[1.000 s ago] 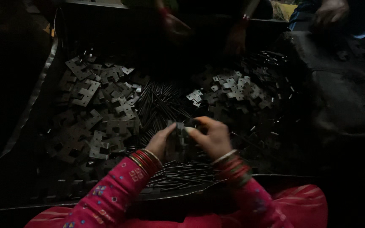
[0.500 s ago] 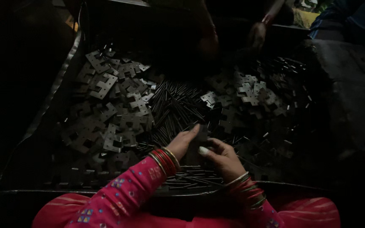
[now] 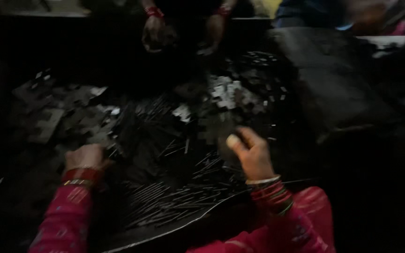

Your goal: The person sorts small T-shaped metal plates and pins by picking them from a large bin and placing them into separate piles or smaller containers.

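The view is dark and blurred. My left hand [image 3: 87, 159] reaches out to the left and rests on a heap of flat notched metal pieces [image 3: 62, 119]; its fingers are hidden. My right hand [image 3: 251, 152] is raised over the middle, fingers curled around a dark flat metal piece [image 3: 221, 137] pinched at the thumb. Both wrists carry red and gold bangles over pink patterned sleeves. Between my hands lies a spread of thin dark metal pins [image 3: 174, 187] on a large metal tray [image 3: 179, 225].
Another person's two hands [image 3: 153, 30], with red bangles, work at the far side of the tray. A second heap of lighter metal pieces [image 3: 233, 93] lies at the back right. A dark bulky sack-like mass [image 3: 333, 84] stands to the right.
My hands were together on one metal piece at the middle; now they are apart. The left hand has gone left onto the heap, the right has lifted to the right. The camera has swung.
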